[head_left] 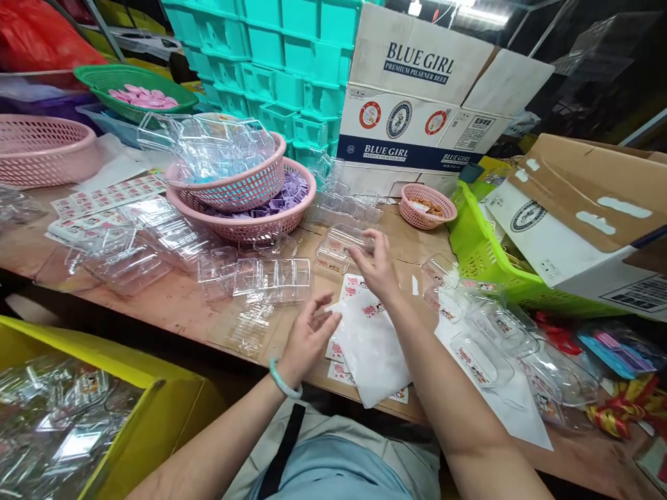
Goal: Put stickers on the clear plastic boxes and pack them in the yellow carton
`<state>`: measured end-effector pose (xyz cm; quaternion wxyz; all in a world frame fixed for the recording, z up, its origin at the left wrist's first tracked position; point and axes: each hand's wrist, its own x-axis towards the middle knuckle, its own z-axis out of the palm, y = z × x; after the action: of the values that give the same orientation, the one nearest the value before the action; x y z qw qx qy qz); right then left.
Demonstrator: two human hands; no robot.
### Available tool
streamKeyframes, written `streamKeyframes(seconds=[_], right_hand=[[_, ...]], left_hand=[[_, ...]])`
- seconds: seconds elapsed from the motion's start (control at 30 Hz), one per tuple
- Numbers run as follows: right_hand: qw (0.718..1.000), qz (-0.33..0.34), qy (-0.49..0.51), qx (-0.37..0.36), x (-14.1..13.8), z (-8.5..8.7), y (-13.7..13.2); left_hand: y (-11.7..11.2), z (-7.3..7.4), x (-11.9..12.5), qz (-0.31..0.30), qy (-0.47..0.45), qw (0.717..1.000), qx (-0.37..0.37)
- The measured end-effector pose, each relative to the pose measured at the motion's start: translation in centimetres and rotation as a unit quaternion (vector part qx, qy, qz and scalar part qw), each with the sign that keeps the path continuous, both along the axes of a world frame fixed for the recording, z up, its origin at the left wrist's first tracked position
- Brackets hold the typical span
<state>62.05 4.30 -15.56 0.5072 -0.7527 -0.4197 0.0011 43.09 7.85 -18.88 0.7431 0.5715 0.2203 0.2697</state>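
Note:
My right hand (379, 267) reaches over the cardboard-covered bench with thumb and fingers apart. Its fingertips are at the edge of a clear plastic box (338, 242) with a printed sticker at its near side; I see no firm grip on it. My left hand (311, 335), a pale green bangle at the wrist, hovers half curled with fingers apart, holding nothing visible. Its thumb is beside the corner of a white backing sheet (372, 347), which lies over printed sticker sheets (338, 371). To the left of my hands lies a clear divided plastic tray (281, 280).
Pink baskets (240, 232) hold blue and purple pieces, with clear packs on top. Stickered clear boxes (482, 357) lie at right, near a lime-green basket (479, 236). A white carton (406, 97) and turquoise crates (281, 62) stand behind. A yellow bin (171, 410) sits lower left.

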Motion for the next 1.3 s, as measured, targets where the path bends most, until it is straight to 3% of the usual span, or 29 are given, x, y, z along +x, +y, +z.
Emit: streamKeyframes(seconds=[0.1,0.17,0.23,0.3,0.37,0.47,0.53,0.63,0.73,0.8,0.87,0.93,1.0,1.07,1.1,1.17,1.2,1.3], right_hand=[[0.995,0.023,-0.098,-0.029,0.4,-2.5,5.4],[0.990,0.035,-0.131,-0.045,0.6,-3.4,6.4],[0.988,0.001,-0.153,-0.028,1.6,-3.5,5.4],[0.986,-0.077,-0.149,-0.013,3.8,-3.4,3.4],[0.987,-0.120,-0.096,-0.049,6.7,-3.4,1.5],[0.990,-0.080,0.021,-0.118,10.8,-4.0,-0.2],[0.989,-0.074,0.054,-0.118,12.2,-4.3,-0.9],[0.991,-0.070,0.034,-0.112,12.6,-4.3,-2.0],[0.986,-0.023,0.022,-0.161,12.3,-3.9,-2.8],[0.981,-0.016,0.040,-0.188,12.0,-3.5,-2.8],[0.984,-0.043,0.042,-0.169,11.2,-2.9,-2.8],[0.991,-0.085,0.010,-0.105,9.2,-2.1,-3.3],[0.995,-0.089,-0.036,-0.031,6.1,-1.3,-4.6],[0.997,-0.037,-0.072,0.011,2.3,-0.9,-6.6],[0.996,-0.007,-0.089,0.016,0.5,-0.9,-7.6],[0.992,0.036,-0.123,0.000,-2.5,-1.2,-9.2],[0.989,0.049,-0.137,-0.015,-3.5,-1.5,-9.8],[0.984,0.065,-0.158,-0.054,-4.9,-2.5,-10.6]], left_hand=[[-0.9,-1.0,-1.1,-0.016,0.034,0.987,0.157],[-1.2,-1.4,-1.8,-0.016,0.036,0.967,0.250],[-1.1,-1.6,-2.2,-0.023,0.034,0.950,0.310],[-0.9,-1.6,-2.1,-0.033,0.032,0.938,0.343],[-0.8,-1.6,-1.5,-0.047,0.024,0.929,0.367],[-1.1,-1.7,0.1,-0.075,0.018,0.907,0.415],[-1.3,-1.9,1.0,-0.077,0.051,0.886,0.454],[-1.4,-2.2,1.9,-0.056,0.164,0.849,0.498],[-1.1,-1.8,2.7,-0.077,0.275,0.807,0.516],[-0.7,-1.2,3.4,-0.089,0.307,0.789,0.525],[-0.1,-0.6,4.0,-0.078,0.306,0.789,0.527],[0.7,0.0,4.3,-0.061,0.288,0.816,0.497],[1.3,0.4,4.2,-0.056,0.251,0.884,0.390],[1.5,0.8,3.9,-0.084,0.179,0.963,0.181],[1.4,1.0,3.7,-0.109,0.136,0.983,0.059],[0.9,1.6,3.4,-0.157,0.064,0.975,-0.141],[0.5,1.8,3.2,-0.169,0.041,0.965,-0.197],[-0.6,2.5,3.0,-0.175,0.012,0.953,-0.247]])
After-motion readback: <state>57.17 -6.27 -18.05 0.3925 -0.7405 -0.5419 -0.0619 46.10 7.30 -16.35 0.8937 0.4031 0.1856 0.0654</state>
